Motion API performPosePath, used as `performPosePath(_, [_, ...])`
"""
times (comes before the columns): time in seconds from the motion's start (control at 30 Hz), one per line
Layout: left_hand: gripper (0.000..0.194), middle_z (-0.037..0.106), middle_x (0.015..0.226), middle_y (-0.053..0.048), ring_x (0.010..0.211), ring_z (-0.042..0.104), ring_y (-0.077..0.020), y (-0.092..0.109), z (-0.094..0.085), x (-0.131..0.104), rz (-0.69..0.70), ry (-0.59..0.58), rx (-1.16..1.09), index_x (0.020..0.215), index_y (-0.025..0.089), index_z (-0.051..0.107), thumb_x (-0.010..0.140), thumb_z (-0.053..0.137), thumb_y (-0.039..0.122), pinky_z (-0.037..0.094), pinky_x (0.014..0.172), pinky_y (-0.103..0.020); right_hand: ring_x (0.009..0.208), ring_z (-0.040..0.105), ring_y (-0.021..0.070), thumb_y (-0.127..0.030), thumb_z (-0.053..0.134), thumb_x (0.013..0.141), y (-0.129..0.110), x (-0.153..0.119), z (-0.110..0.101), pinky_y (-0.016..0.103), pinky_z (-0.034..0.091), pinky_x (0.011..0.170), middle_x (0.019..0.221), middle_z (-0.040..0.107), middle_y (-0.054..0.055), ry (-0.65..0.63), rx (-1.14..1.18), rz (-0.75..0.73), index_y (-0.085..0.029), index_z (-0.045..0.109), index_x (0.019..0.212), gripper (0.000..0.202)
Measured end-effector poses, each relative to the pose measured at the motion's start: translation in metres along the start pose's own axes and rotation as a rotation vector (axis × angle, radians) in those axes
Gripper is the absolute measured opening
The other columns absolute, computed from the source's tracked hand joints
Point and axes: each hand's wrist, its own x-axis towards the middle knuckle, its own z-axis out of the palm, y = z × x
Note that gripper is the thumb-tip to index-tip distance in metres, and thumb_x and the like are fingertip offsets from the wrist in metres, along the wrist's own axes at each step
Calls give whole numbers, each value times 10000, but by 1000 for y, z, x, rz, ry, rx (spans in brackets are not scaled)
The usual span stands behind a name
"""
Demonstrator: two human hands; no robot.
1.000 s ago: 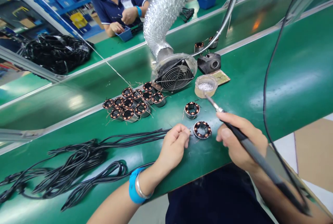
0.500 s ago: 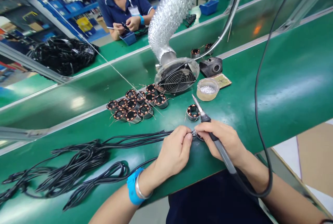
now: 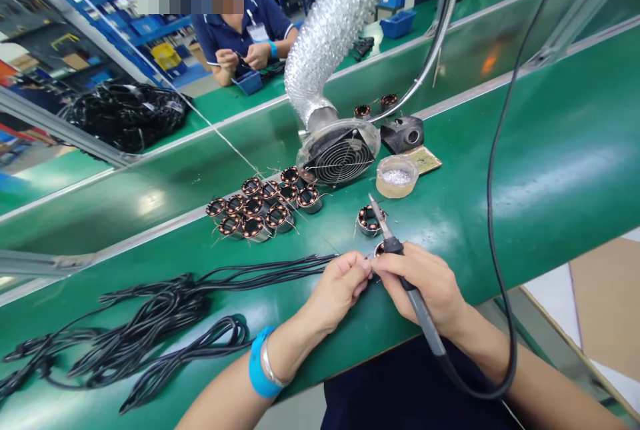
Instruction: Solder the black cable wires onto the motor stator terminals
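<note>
In my right hand (image 3: 427, 287) is a soldering iron (image 3: 423, 317), its tip pointing up and away, clear of the work. The fingertips of that hand also meet a stator (image 3: 379, 250) that they mostly cover. My left hand (image 3: 343, 283) pinches a small wire end beside this stator, thumb against forefinger; the exact grip is partly hidden. Black cables (image 3: 280, 270) run from the left to behind my left hand. Just beyond the iron stands another copper-wound stator (image 3: 369, 222). Several more stators (image 3: 255, 207) are grouped at the left, thin leads sticking out.
A fume extractor (image 3: 343, 153) on a silver duct (image 3: 320, 37) hangs over the green bench. Behind the near stator are a round tub (image 3: 397, 180), a sponge tray (image 3: 427, 162) and an iron holder (image 3: 401, 135). Coiled cables (image 3: 150, 323) lie left. A co-worker (image 3: 245, 37) sits opposite.
My left hand has shifted slightly, its fingers now pinched more finely near the stator. The iron stays in my right hand, its tip slightly lower. The view has tilted a little.
</note>
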Motion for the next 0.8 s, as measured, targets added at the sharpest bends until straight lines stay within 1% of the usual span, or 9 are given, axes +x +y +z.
performPosePath(0.1, [454,310,462,112,408,186,-43,0,3,0,35,71,4,660,195,447,744,676,577,128,416,-204,702,616,174,-56,613,829,-1,-1,-8,313,516,662,903,707,50,-1,21,34,-193,616,1091,295])
performPosePath(0.2, [442,296,457,115,412,184,-44,-1,4,1,45,112,17,656,193,460,744,669,572,137,426,-204,745,586,193,-134,651,804,-1,-2,-15,342,513,675,913,689,58,-102,94,104,-180,600,1104,308])
performPosePath(0.27, [435,292,459,115,414,183,-45,-3,3,2,52,137,31,651,193,460,748,662,566,144,431,-207,784,585,195,-130,639,816,0,-3,-14,343,520,699,893,680,43,-142,136,122,-192,591,1097,292])
performPosePath(0.33, [418,292,460,115,415,182,-45,-4,3,2,59,151,43,653,192,462,763,648,550,149,433,-208,780,583,178,-97,619,841,3,-5,-9,326,525,707,867,676,24,-110,152,127,-207,589,1089,272])
performPosePath(0.47, [359,299,454,114,415,184,-48,-6,6,2,70,169,32,672,190,472,789,614,499,155,436,-206,710,579,150,-80,627,856,9,-8,6,293,526,665,815,653,2,90,120,238,-227,600,1050,245])
performPosePath(0.5, [347,301,452,113,415,187,-49,-6,7,2,71,179,24,675,191,472,791,607,489,156,436,-206,700,579,150,-80,632,856,10,-8,7,293,526,659,810,653,0,122,109,255,-231,601,1053,250])
performPosePath(0.53, [338,301,450,112,415,189,-51,-6,9,2,70,189,17,676,192,472,793,601,482,158,437,-206,693,579,150,-77,633,856,11,-8,8,297,526,658,814,660,1,129,100,251,-233,604,1060,259])
performPosePath(0.7, [326,280,464,111,430,189,-59,-7,11,2,85,217,47,680,193,480,810,580,475,166,448,-208,702,592,170,-79,633,843,8,-4,4,337,527,668,898,720,34,58,93,99,-218,630,1079,274])
performPosePath(0.8, [329,293,480,103,442,206,-64,-10,8,2,106,226,118,681,190,492,822,577,475,172,455,-212,711,616,171,-74,622,854,6,-3,4,326,533,656,883,727,24,92,113,127,-234,650,1064,265])
